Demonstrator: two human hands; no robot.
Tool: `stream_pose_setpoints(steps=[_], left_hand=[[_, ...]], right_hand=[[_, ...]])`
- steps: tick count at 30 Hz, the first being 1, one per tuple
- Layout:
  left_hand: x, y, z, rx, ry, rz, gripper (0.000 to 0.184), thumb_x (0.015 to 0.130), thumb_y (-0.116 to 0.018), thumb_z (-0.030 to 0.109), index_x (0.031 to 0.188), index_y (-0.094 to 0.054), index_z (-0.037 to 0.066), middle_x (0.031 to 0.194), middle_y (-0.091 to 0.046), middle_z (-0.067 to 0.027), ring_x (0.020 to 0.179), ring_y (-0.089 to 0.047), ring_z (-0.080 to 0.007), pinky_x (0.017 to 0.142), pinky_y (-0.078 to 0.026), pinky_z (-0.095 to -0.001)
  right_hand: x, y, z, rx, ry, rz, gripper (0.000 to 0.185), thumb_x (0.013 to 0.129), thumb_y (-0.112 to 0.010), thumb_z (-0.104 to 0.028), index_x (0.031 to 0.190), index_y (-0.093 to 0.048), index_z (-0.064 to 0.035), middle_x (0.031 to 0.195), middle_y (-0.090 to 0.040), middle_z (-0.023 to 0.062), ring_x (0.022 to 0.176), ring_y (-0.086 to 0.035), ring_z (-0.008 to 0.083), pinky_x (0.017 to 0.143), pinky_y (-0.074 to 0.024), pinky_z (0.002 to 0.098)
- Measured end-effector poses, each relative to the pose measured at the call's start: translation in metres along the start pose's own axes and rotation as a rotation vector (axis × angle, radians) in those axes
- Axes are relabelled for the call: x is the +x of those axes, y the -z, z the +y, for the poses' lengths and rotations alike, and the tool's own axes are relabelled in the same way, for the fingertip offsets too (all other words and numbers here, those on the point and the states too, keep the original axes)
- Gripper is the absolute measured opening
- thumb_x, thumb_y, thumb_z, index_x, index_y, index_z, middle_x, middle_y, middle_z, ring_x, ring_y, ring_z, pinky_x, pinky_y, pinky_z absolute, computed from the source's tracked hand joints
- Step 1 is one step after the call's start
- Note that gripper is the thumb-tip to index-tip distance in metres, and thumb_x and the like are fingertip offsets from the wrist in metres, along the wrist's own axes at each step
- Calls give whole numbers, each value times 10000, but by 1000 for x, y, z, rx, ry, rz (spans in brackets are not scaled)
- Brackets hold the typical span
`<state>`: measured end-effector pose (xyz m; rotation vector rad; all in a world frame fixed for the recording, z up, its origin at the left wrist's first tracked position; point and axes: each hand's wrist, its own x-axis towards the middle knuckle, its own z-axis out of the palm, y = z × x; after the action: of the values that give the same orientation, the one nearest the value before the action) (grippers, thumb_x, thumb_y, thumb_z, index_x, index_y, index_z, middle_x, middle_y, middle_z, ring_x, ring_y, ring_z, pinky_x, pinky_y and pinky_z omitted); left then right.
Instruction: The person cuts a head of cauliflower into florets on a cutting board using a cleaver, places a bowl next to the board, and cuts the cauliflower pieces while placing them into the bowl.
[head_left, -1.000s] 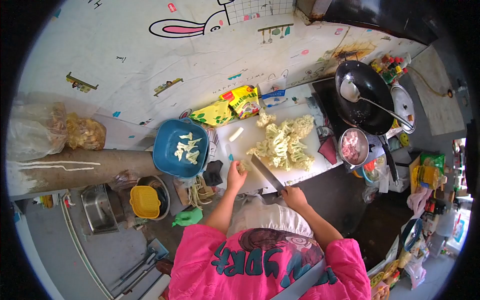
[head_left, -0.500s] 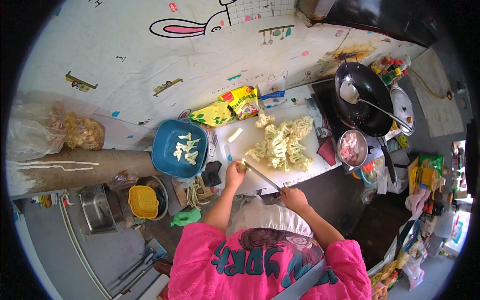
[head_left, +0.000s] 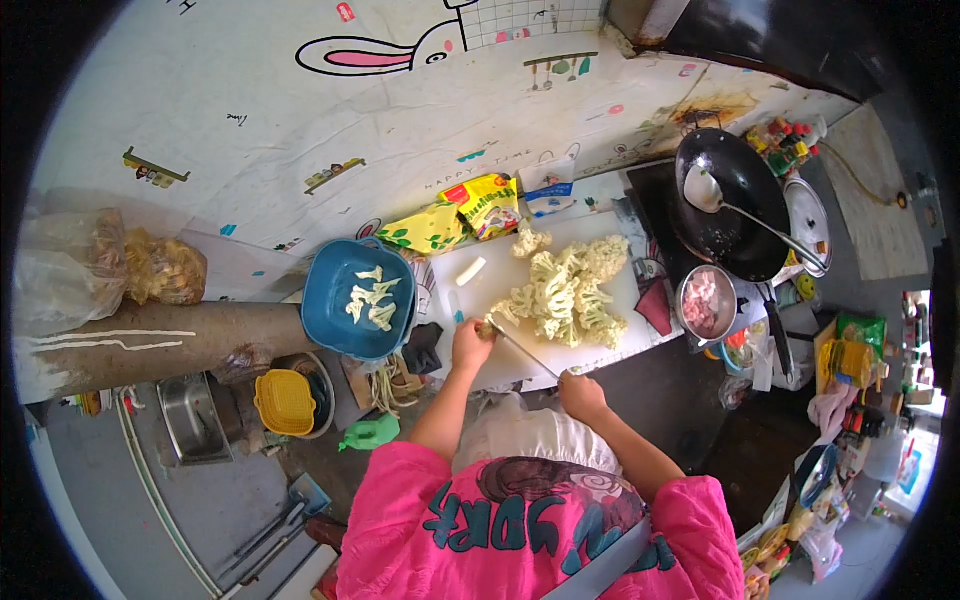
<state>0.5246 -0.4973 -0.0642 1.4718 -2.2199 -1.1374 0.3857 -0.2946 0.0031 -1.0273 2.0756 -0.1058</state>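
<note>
My left hand (head_left: 472, 346) is closed on a small cauliflower piece (head_left: 488, 327) at the near left edge of the white cutting board (head_left: 475, 298). My right hand (head_left: 583, 395) is wrapped round the handle of a knife (head_left: 529, 357), whose blade points up-left with its tip at that piece. Beyond the blade lies a heap of cut cauliflower (head_left: 570, 292). A white stem-like piece (head_left: 470, 271) rests on the board's left side. Several florets (head_left: 372, 295) lie in a blue basin (head_left: 325, 325) left of the board.
A black wok (head_left: 735, 235) holding a ladle (head_left: 738, 208) stands at the right, with a metal bowl of raw meat pieces (head_left: 704, 301) before it. Yellow bags (head_left: 490, 207) lean by the wall. A yellow basket (head_left: 285, 403) and a metal sink (head_left: 198, 425) are lower left.
The knife blade has turned and now looks thinner, nearly edge-on. My right hand has shifted very slightly left. My left hand keeps its hold on the cauliflower piece.
</note>
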Motion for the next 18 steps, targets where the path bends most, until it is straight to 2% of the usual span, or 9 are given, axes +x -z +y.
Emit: stream_pose_setpoints(steps=[8, 14, 18], left_hand=[[-9, 3, -10, -85, 28, 44, 269, 665, -641, 85, 909, -549, 22, 835, -611, -149, 807, -595, -317, 715, -472, -366], [-5, -10, -30, -268, 116, 44, 239, 673, -619, 50, 899, -546, 29, 833, -620, -126, 788, -617, -267, 702, -482, -342], [-5, -19, -48, -269, 70, 54, 246, 672, -609, 43, 909, -541, 31, 844, -616, -126, 801, -611, -260, 710, -480, -339]], right_hand=[[11, -8, 3, 192, -26, -7, 307, 831, -507, -286, 860, -595, 7, 844, -608, 247, 817, -589, 410, 747, -464, 480], [11, -12, 8, 216, -16, 30, 318, 822, -519, -296, 868, -608, 6, 856, -604, 258, 819, -584, 419, 749, -463, 477], [7, -6, 5, 240, -24, 37, 317, 813, -531, -279, 845, -609, 26, 840, -605, 259, 810, -584, 415, 744, -459, 472]])
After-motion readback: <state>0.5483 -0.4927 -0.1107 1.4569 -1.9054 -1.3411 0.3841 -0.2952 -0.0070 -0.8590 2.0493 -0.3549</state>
